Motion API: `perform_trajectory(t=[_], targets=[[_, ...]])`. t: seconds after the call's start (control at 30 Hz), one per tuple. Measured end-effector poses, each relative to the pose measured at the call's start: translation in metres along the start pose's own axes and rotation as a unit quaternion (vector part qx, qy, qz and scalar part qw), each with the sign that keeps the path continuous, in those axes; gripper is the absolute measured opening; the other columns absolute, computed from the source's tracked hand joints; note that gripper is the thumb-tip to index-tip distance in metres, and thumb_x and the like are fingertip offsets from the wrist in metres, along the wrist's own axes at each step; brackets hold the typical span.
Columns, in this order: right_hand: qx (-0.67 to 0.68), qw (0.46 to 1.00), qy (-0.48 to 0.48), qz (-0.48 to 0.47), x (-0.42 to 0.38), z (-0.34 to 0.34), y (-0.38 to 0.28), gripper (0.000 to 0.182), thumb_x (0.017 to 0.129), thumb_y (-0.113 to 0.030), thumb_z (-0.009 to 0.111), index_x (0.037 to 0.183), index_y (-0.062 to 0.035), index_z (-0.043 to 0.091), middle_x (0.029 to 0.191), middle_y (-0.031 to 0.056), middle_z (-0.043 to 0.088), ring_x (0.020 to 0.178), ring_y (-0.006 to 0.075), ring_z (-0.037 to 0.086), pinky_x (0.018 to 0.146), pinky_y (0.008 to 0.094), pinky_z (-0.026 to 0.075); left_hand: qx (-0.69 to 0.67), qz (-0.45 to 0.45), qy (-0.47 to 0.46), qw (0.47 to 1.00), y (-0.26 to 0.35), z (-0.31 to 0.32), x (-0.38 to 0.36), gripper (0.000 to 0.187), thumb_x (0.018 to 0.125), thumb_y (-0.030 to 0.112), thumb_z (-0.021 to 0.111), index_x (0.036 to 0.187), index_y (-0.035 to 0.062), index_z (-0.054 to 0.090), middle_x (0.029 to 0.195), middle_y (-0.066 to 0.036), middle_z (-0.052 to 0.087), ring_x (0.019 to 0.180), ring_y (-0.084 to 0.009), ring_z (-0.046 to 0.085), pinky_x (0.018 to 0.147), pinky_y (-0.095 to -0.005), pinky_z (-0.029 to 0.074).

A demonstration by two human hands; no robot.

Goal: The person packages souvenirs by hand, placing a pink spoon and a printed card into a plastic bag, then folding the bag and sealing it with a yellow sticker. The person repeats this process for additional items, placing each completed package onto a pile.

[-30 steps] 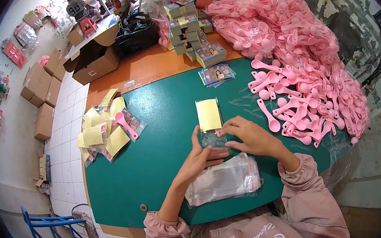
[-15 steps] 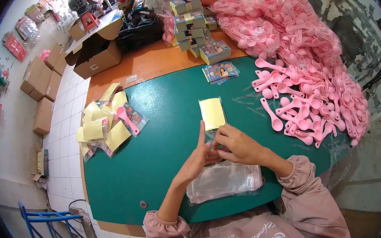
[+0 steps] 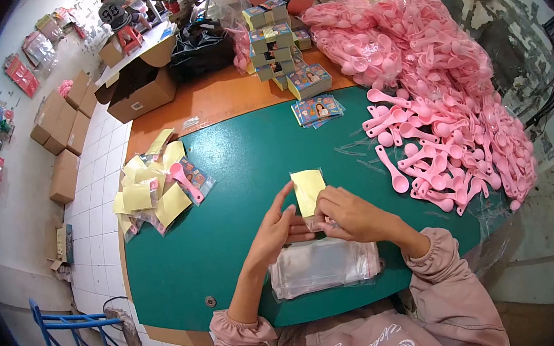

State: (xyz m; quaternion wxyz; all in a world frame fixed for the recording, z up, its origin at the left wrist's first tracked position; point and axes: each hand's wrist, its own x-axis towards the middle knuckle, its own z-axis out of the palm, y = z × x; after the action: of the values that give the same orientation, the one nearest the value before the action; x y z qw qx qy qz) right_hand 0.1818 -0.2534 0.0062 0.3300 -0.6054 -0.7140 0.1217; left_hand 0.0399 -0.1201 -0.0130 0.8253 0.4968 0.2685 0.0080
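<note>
A small clear plastic bag with a pale yellow card (image 3: 308, 191) in it lies between my two hands, above the green table. My left hand (image 3: 274, 227) holds its left side, with the index finger stretched along the edge and the other fingers near the lower end. Thumb and fingers of my right hand (image 3: 350, 215) pinch the bag's lower right part. A stack of clear plastic bags (image 3: 324, 266) lies just below my hands. To the left, a pile of filled bags with yellow cards (image 3: 138, 196) has a pink measuring spoon (image 3: 186, 182) on it.
Many loose pink spoons (image 3: 395, 171) heap up on the right, beside large plastic sacks of spoons (image 3: 435, 41). Printed cards (image 3: 317, 109) lie at the back, before bundled card stacks (image 3: 308, 82). An open cardboard box (image 3: 142, 96) stands back left. A person sits far off.
The bag with the yellow card has come down closer to me. My left index finger has lowered against its side, and my right hand has shifted slightly down.
</note>
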Motion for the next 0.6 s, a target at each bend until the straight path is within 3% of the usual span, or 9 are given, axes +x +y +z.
perform_trajectory(t=[0.03,0.13,0.2,0.3,0.37,0.4,0.47,0.57,0.6], targets=[[-0.001,1.0,0.001,0.001,-0.001,0.0,0.001,0.017,0.074,-0.013,0.061,0.082,-0.0053,0.048,0.083,0.0084,0.045,0.077,0.0251,0.046,0.07,0.0347,0.037,0.013,-0.045,-0.018,0.999,0.005,0.004,-0.003,0.051,0.094,0.015,0.033,0.139,0.0229,0.01,0.091,-0.015,0.057,0.08,-0.0231,0.063,0.072,-0.0344,0.054],[-0.01,1.0,-0.017,0.004,-0.005,0.006,0.0,0.017,0.073,-0.012,0.061,0.082,-0.0061,0.048,0.082,0.0079,0.046,0.077,0.0248,0.047,0.069,0.0342,0.037,0.063,-0.056,-0.066,0.994,0.005,0.013,-0.009,0.049,0.095,0.024,0.03,0.139,0.0239,0.009,0.095,-0.019,0.058,0.082,-0.0296,0.063,0.072,-0.039,0.054],[-0.03,0.999,0.0,-0.034,-0.004,0.01,-0.003,0.017,0.072,-0.012,0.061,0.082,-0.0068,0.048,0.081,0.0081,0.047,0.078,0.0243,0.048,0.068,0.0333,0.037,0.091,-0.043,-0.087,0.991,-0.003,0.009,-0.004,0.049,0.095,0.025,0.031,0.14,0.0239,0.009,0.092,-0.018,0.059,0.08,-0.0283,0.063,0.07,-0.0383,0.054],[-0.044,0.999,-0.007,-0.022,-0.005,0.009,-0.008,0.017,0.071,-0.013,0.061,0.081,-0.0068,0.048,0.08,0.0083,0.047,0.079,0.024,0.049,0.068,0.0333,0.037,0.038,-0.054,-0.099,0.993,-0.003,0.011,-0.004,0.053,0.093,0.015,0.039,0.139,0.0237,0.013,0.086,-0.013,0.058,0.077,-0.0205,0.063,0.071,-0.0324,0.054],[-0.046,0.999,-0.011,-0.017,-0.006,0.011,-0.008,0.017,0.071,-0.013,0.061,0.081,-0.0068,0.049,0.08,0.0085,0.047,0.08,0.024,0.049,0.069,0.0333,0.037,0.011,0.034,-0.078,0.996,-0.009,0.009,0.0,0.057,0.089,0.006,0.046,0.138,0.0159,0.018,0.084,-0.01,0.059,0.078,-0.0176,0.062,0.074,-0.0296,0.053],[-0.028,0.999,-0.016,-0.029,-0.008,0.013,-0.005,0.017,0.071,-0.013,0.061,0.081,-0.0067,0.048,0.079,0.0089,0.047,0.079,0.0247,0.048,0.069,0.0333,0.038,0.011,0.035,-0.078,0.996,-0.014,0.006,0.002,0.057,0.089,0.006,0.046,0.138,0.0159,0.018,0.084,-0.01,0.059,0.078,-0.0176,0.062,0.074,-0.0296,0.053],[-0.012,0.999,-0.021,-0.045,-0.009,0.01,-0.002,0.016,0.072,-0.012,0.061,0.08,-0.0065,0.048,0.078,0.0094,0.047,0.079,0.0254,0.048,0.069,0.0334,0.038,-0.014,0.023,-0.081,0.996,-0.02,0.001,0.007,0.056,0.083,-0.002,0.05,0.133,0.0057,0.027,0.085,-0.011,0.061,0.083,-0.0163,0.062,0.074,-0.0261,0.052],[0.081,0.995,-0.066,-0.002,-0.015,-0.01,-0.001,0.015,0.074,-0.012,0.061,0.079,-0.0056,0.048,0.077,0.0086,0.045,0.078,0.0221,0.047,0.07,0.0308,0.037,0.011,0.048,-0.023,0.998,-0.015,0.007,0.007,0.046,0.084,0.0,0.049,0.128,0.0043,0.035,0.089,-0.013,0.061,0.085,-0.0177,0.061,0.076,-0.0277,0.052],[0.183,0.98,-0.07,0.035,-0.018,-0.021,-0.002,0.013,0.077,-0.013,0.059,0.079,-0.005,0.049,0.078,0.0073,0.045,0.075,0.019,0.046,0.068,0.0292,0.038,0.009,0.051,-0.023,0.998,-0.01,0.008,0.005,0.046,0.084,0.0,0.049,0.128,0.0043,0.035,0.089,-0.013,0.061,0.085,-0.0177,0.061,0.076,-0.0277,0.052]])
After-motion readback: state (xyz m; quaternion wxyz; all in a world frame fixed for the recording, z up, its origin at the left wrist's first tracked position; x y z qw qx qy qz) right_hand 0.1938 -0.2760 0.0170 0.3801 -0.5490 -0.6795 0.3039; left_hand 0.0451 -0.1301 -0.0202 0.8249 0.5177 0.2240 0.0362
